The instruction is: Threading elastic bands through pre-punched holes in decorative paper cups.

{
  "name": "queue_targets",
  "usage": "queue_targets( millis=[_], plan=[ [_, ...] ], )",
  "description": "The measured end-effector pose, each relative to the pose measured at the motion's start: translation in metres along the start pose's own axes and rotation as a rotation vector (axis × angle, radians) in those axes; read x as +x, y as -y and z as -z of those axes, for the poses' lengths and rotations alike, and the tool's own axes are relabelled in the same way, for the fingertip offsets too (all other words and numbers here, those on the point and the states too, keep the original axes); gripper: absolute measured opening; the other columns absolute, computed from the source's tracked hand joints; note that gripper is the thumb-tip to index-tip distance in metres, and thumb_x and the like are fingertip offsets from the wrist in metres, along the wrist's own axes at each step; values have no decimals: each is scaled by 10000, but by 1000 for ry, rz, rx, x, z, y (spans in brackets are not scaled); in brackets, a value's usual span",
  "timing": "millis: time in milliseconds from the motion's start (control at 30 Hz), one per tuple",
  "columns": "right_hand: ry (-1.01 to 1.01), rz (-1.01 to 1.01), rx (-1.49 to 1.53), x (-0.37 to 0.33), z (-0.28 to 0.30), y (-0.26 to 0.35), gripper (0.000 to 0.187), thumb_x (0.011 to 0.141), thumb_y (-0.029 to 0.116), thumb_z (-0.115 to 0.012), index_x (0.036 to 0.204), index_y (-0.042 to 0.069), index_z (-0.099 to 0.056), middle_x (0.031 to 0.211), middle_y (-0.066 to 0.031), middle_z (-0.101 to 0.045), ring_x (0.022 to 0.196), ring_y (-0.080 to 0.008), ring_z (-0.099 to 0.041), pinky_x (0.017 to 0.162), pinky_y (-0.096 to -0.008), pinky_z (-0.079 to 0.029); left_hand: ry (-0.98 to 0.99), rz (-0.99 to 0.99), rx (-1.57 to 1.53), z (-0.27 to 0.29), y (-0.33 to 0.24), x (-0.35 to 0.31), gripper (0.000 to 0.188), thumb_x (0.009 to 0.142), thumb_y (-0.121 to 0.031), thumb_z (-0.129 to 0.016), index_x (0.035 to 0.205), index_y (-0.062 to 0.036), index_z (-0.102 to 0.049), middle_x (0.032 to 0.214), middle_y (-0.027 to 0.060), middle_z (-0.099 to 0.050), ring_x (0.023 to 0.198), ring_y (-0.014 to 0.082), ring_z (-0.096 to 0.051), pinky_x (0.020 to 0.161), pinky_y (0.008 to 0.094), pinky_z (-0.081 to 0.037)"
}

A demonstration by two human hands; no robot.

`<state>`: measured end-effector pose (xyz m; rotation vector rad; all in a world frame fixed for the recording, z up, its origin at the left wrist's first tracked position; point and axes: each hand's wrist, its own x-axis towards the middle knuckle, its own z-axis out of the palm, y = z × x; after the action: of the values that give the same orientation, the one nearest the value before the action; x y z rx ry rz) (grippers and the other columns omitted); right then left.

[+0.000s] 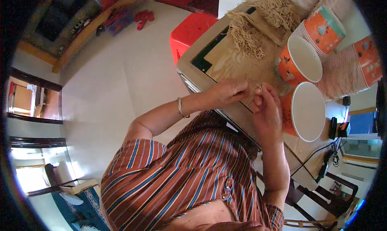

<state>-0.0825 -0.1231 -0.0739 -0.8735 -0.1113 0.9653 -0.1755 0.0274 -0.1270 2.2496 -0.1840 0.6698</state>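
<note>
Looks like fiddly fingertip work on the strands (246, 35) piled toward the table (187, 67)'s far-left corner, left hand (230, 90) and right hand (267, 110) bunched nearly closed by the near edge, can't tell around what, so next probably needs a light pinch.

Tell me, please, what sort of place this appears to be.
Probably a room in a home, though I can't be certain: a red plastic stool and a dark wooden chair suggest it, while tan strands and stacked orange paper tubs on the table suggest handwork.
</note>
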Motion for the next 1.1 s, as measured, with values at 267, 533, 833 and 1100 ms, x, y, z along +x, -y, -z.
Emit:
queue_targets(
  millis=[267, 533, 833, 1100],
  plan=[
    [71, 109, -49, -12, -10, 20, 27, 936, 103, -553, 960, 104, -539, 728, 18, -500, 549, -63, -384, 471, -207, -328, -93, -83, -4, -5, 9, 8, 127, 838, -104, -621, 907, -42, -534, 805, 130, -559, 787, 332, -580, 686, 414, -463],
    [69, 276, -162, -40, -31, 61, 21, 954, 117, -525, 959, 97, -527, 664, 41, -435, 521, -28, -360, 395, -172, -287, 54, -35, 362, 11, 87, 27, 488, 710, 16, -592, 1185, -96, -578, 1037, 162, -599, 963, 363, -591, 791, 448, -491],
    [135, 395, -71, -44, -9, 74, 33, 959, 107, -515, 978, 84, -528, 714, 20, -481, 528, -26, -396, 411, -163, -306, -215, 107, 98, 35, -24, 84, 195, 899, -210, -555, 921, -37, -642, 900, 136, -663, 765, 269, -645, 657, 375, -495],
    [-98, 566, -451, -53, -23, 56, 38, 941, 93, -547, 978, 85, -546, 779, 46, -522, 618, -13, -432, 492, -164, -348, 225, 517, -792, 5, -92, 64, 715, 944, -602, -357, 628, -13, -609, 539, 44, -543, 500, 117, -538, 483, 252, -416]
  ],
)
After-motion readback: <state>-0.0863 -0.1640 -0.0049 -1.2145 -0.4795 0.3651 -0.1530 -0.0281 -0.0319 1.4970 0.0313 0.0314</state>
